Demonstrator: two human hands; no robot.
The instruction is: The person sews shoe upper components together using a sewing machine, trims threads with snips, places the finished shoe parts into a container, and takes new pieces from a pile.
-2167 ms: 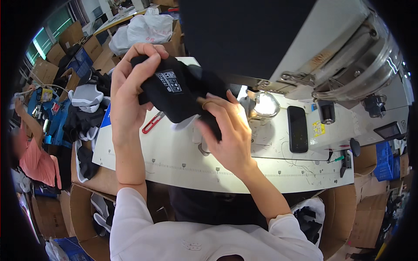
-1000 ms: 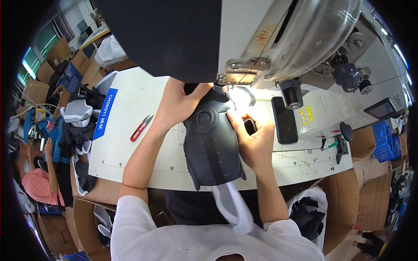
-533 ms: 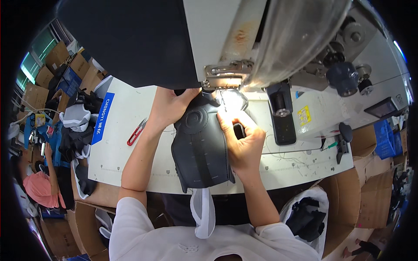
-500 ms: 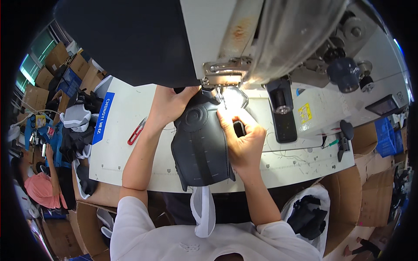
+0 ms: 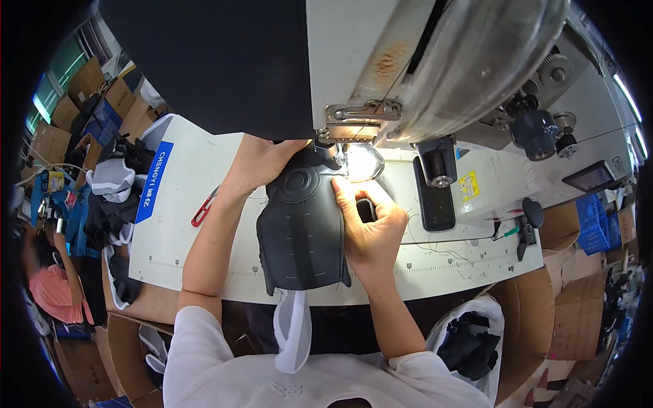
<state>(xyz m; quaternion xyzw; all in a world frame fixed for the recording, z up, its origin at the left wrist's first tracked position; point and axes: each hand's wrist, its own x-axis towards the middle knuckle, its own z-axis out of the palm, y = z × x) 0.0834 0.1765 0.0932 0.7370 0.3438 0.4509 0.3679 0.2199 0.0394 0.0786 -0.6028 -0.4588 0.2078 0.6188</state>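
Observation:
A black padded panel (image 5: 299, 231) with a raised round disc and a strip down its middle lies under the sewing machine's lit needle area (image 5: 347, 151). My left hand (image 5: 265, 164) is closed on the panel's far left edge, its fingertips partly hidden by the panel and the machine head. Beside the needle, my right hand (image 5: 375, 221) pinches the panel's right edge between thumb and fingers. A white-and-grey strap loop (image 5: 294, 332) hangs from the panel's near end over the table edge towards my lap.
Red-handled thread snips (image 5: 203, 209) lie on the white table (image 5: 183, 238) left of my forearm. A dark presser lever or pad (image 5: 435, 197) stands to the right. A white sack (image 5: 500, 319) of black pieces sits in a cardboard box. Another person (image 5: 58, 292) works at far left.
The panel's near end and the strap loop have swung slightly left, and my right hand has moved a little left with it. The whole view has shifted slightly. Both hands keep their hold.

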